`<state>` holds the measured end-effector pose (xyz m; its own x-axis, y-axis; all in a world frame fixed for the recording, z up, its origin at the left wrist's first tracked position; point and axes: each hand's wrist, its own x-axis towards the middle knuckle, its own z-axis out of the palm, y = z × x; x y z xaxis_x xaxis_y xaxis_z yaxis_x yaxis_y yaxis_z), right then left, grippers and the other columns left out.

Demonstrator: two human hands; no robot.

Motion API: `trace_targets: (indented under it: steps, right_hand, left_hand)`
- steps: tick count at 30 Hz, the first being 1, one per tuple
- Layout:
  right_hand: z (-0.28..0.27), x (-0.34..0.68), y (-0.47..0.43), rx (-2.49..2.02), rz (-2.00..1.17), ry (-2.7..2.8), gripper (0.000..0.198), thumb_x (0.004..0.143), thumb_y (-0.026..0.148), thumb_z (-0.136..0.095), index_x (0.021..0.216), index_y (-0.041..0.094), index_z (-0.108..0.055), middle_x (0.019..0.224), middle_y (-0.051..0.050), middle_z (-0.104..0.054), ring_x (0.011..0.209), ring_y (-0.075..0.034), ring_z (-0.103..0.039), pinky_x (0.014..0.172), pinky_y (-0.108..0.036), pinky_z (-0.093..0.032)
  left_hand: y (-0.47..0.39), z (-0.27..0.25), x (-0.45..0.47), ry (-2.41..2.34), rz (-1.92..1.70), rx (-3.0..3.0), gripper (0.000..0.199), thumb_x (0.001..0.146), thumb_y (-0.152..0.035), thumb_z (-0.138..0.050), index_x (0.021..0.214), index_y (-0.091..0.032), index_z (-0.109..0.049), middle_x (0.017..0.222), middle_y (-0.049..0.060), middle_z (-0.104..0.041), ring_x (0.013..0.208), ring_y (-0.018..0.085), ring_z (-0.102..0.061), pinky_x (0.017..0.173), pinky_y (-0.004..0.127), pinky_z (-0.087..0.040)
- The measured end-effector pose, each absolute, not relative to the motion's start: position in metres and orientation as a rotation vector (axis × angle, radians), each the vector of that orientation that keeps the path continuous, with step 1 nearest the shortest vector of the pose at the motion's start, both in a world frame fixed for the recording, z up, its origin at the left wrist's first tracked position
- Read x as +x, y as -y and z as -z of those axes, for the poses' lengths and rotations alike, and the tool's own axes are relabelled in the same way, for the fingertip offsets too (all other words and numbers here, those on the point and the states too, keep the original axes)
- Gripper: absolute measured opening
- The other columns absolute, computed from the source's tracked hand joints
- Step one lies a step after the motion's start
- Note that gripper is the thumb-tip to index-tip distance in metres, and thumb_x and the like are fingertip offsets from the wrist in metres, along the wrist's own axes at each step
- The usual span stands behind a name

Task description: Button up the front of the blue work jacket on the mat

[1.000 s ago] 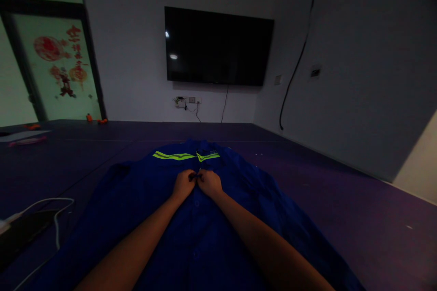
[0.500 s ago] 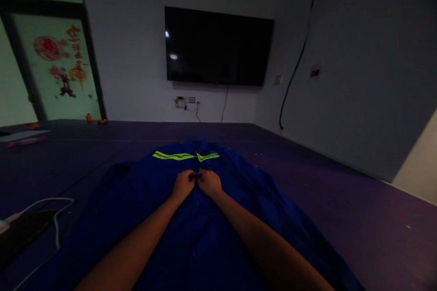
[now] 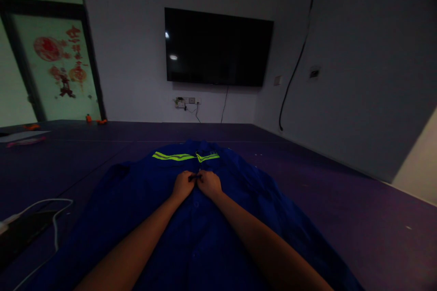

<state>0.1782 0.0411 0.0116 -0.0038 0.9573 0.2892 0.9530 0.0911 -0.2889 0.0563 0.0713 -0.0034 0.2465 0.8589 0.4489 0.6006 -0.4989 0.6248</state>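
Observation:
A blue work jacket (image 3: 136, 200) with yellow-green reflective chest strips (image 3: 174, 156) lies spread out, its collar at the far end. My left hand (image 3: 184, 183) and my right hand (image 3: 209, 182) meet over its front opening, just below the strips. Both have their fingers closed on the jacket's front edges, and a bit of dark cloth shows pinched between them. Whether a button is in the fingers is hidden. Nearer to me, a button (image 3: 196, 204) shows on the front placket below the hands.
A dark power strip or box (image 3: 29, 232) with a white cable (image 3: 56, 227) lies at the left on the purple floor (image 3: 341, 200). Small orange items (image 3: 88, 118) are by the glass door (image 3: 54, 68). A television (image 3: 218, 47) hangs on the far wall.

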Motion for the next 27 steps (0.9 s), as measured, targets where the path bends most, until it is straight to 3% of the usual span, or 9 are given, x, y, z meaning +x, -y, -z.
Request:
trace_targets:
  steps: [8, 27]
  right_hand:
    - [-0.0132, 0.1778, -0.0399, -1.875, -0.009, 1.983, 0.028, 0.078, 0.025, -0.046, 0.101, 0.026, -0.061, 0.09, -0.001, -0.067, 0.086, -0.016, -0.06, 0.066, -0.022, -0.039]
    - [-0.0114, 0.1788, -0.0409, -1.856, -0.004, 1.976, 0.028, 0.076, 0.024, -0.045, 0.099, 0.025, -0.062, 0.086, -0.002, -0.067, 0.083, -0.016, -0.06, 0.063, -0.022, -0.037]
  left_hand:
    - [-0.0714, 0.004, 0.0562, -1.342, -1.123, 2.199, 0.019, 0.069, -0.006, -0.055, 0.081, -0.014, -0.067, 0.085, 0.006, -0.066, 0.081, 0.015, -0.059, 0.074, 0.024, -0.043]
    - [-0.0702, 0.0035, 0.0569, -1.341, -1.11, 2.22, 0.015, 0.071, -0.007, -0.054, 0.079, -0.012, -0.066, 0.082, 0.006, -0.065, 0.074, 0.014, -0.058, 0.068, 0.023, -0.042]
